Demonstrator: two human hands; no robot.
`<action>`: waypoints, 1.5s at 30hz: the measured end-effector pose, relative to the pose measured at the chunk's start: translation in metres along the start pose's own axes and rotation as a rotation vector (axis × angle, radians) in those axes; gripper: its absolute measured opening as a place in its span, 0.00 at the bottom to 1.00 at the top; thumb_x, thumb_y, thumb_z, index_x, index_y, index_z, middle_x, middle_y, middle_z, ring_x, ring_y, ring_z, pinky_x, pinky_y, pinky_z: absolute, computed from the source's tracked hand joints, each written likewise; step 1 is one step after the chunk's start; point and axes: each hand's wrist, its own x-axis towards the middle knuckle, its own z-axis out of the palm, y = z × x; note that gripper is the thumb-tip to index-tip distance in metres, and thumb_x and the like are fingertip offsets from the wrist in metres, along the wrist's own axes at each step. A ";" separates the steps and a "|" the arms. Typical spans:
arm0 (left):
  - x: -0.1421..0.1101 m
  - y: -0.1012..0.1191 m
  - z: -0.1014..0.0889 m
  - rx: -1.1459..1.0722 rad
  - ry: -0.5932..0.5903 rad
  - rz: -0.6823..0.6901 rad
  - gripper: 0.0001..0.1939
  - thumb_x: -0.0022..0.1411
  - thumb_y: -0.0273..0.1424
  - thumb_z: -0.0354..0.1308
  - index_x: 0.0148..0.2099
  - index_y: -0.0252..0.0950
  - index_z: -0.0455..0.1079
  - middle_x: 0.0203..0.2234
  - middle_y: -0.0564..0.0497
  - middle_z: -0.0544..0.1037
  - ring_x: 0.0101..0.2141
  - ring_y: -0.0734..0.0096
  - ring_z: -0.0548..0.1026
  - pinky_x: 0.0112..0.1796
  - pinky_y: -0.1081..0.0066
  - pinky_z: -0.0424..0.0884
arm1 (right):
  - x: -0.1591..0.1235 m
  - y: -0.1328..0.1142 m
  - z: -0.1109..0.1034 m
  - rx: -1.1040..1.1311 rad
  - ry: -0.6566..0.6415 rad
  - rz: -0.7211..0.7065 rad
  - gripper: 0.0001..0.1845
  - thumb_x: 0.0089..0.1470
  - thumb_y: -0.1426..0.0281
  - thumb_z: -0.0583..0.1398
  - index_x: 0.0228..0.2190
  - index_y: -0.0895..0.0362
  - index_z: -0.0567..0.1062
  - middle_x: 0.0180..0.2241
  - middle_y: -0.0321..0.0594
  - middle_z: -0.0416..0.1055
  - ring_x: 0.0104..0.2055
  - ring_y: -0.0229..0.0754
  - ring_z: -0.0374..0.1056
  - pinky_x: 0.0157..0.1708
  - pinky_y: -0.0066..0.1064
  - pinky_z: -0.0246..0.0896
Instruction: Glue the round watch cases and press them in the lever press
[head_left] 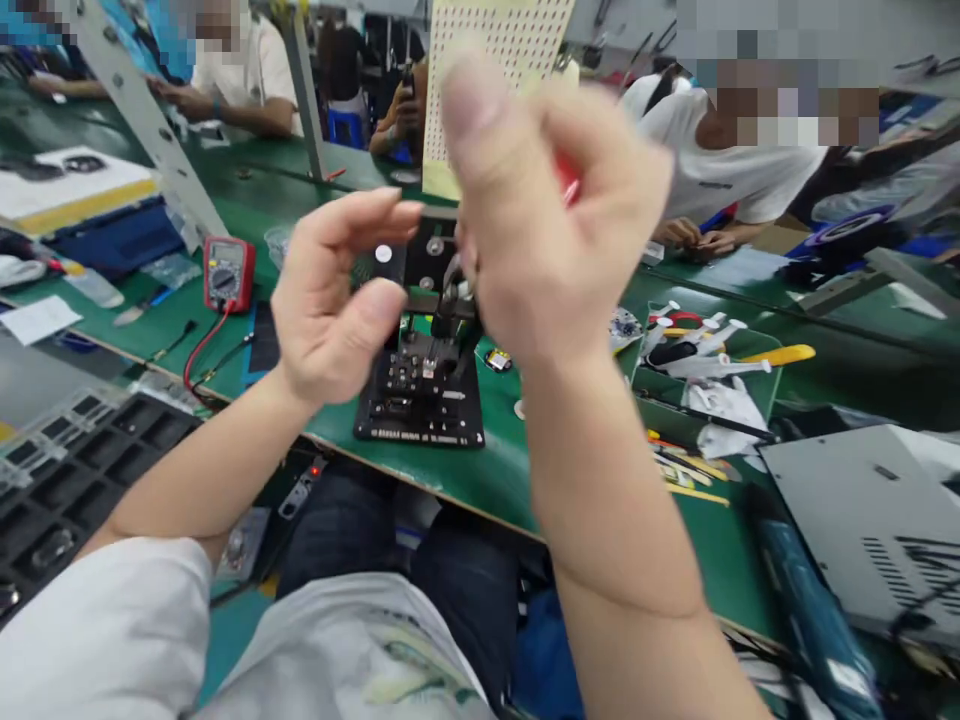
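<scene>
A black test fixture (420,425) with a metal toggle clamp stands on the green bench in front of me. My right hand (540,220), slightly blurred, is raised at the fixture's upper right and closed around the clamp's red handle (568,178). Only a bit of that red shows between the fingers. My left hand (326,300) is at the fixture's left side, its fingers curved and apart from the thumb, with nothing visible between them. Just right of the fixture lies a small electronic part (498,360). The hands hide much of the fixture's upper half.
A red multimeter (227,273) with leads lies at left, above a black compartment tray (112,460). To the right are a bin of white-handled tools (697,345), a grey metal box (862,520) and a teal power tool (814,610). Other people sit across the bench.
</scene>
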 end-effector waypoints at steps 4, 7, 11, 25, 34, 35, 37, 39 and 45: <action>-0.060 -0.048 -0.029 0.013 0.047 -0.185 0.24 0.67 0.56 0.63 0.51 0.44 0.76 0.41 0.50 0.83 0.42 0.61 0.82 0.49 0.57 0.81 | -0.023 0.005 -0.036 0.031 -0.066 0.040 0.10 0.67 0.66 0.63 0.49 0.48 0.74 0.56 0.38 0.75 0.60 0.42 0.73 0.57 0.34 0.71; -0.096 -0.067 -0.030 0.269 -0.166 -0.428 0.21 0.69 0.51 0.59 0.50 0.40 0.78 0.43 0.45 0.83 0.42 0.57 0.82 0.48 0.56 0.80 | -0.083 0.032 -0.060 -0.116 -0.008 0.102 0.09 0.69 0.64 0.62 0.49 0.47 0.78 0.45 0.41 0.80 0.45 0.47 0.79 0.44 0.40 0.76; -0.096 -0.060 -0.008 0.577 -0.456 -0.505 0.24 0.72 0.48 0.52 0.54 0.38 0.80 0.55 0.38 0.81 0.58 0.41 0.78 0.60 0.44 0.71 | -0.154 0.074 -0.052 -0.624 -0.581 0.279 0.11 0.70 0.67 0.61 0.42 0.55 0.84 0.39 0.47 0.82 0.44 0.51 0.78 0.50 0.44 0.76; -0.077 -0.049 -0.004 0.324 -0.289 -0.664 0.18 0.70 0.42 0.58 0.55 0.38 0.73 0.37 0.48 0.86 0.36 0.60 0.82 0.36 0.66 0.71 | -0.168 0.068 -0.065 -0.919 -0.895 0.130 0.15 0.74 0.68 0.60 0.43 0.62 0.86 0.38 0.51 0.79 0.40 0.50 0.74 0.38 0.38 0.65; -0.130 -0.007 0.008 -0.651 -0.592 -1.199 0.30 0.46 0.51 0.77 0.41 0.34 0.75 0.23 0.55 0.72 0.19 0.82 0.61 0.19 0.80 0.50 | -0.242 0.022 -0.126 -0.730 -0.593 0.267 0.23 0.71 0.61 0.63 0.63 0.55 0.75 0.48 0.52 0.76 0.48 0.53 0.76 0.46 0.44 0.77; -0.133 -0.004 0.016 -0.712 -0.654 -1.246 0.30 0.45 0.52 0.78 0.39 0.34 0.75 0.22 0.56 0.69 0.19 0.83 0.59 0.18 0.80 0.48 | -0.239 0.016 -0.118 -0.588 -0.597 0.282 0.26 0.70 0.61 0.65 0.65 0.52 0.72 0.52 0.52 0.75 0.52 0.53 0.76 0.49 0.44 0.77; -0.136 0.000 0.028 -0.773 -0.766 -1.295 0.31 0.46 0.54 0.77 0.37 0.34 0.74 0.21 0.57 0.67 0.18 0.83 0.58 0.17 0.80 0.47 | -0.231 0.010 -0.102 -0.324 -0.631 0.262 0.23 0.69 0.64 0.66 0.63 0.49 0.74 0.55 0.49 0.75 0.55 0.50 0.76 0.52 0.41 0.78; -0.138 -0.001 0.029 -0.701 -0.799 -1.254 0.32 0.51 0.59 0.73 0.39 0.34 0.74 0.21 0.54 0.70 0.18 0.79 0.62 0.17 0.79 0.51 | -0.226 0.009 -0.092 -0.184 -0.636 0.243 0.15 0.70 0.67 0.65 0.56 0.50 0.78 0.52 0.47 0.77 0.54 0.47 0.77 0.52 0.38 0.77; -0.138 -0.017 0.010 -0.262 -0.783 -0.473 0.29 0.63 0.51 0.71 0.59 0.41 0.75 0.45 0.47 0.82 0.33 0.71 0.76 0.33 0.72 0.72 | -0.239 0.022 -0.086 -0.153 -0.587 0.359 0.07 0.68 0.66 0.67 0.47 0.54 0.80 0.44 0.45 0.79 0.48 0.46 0.78 0.49 0.37 0.77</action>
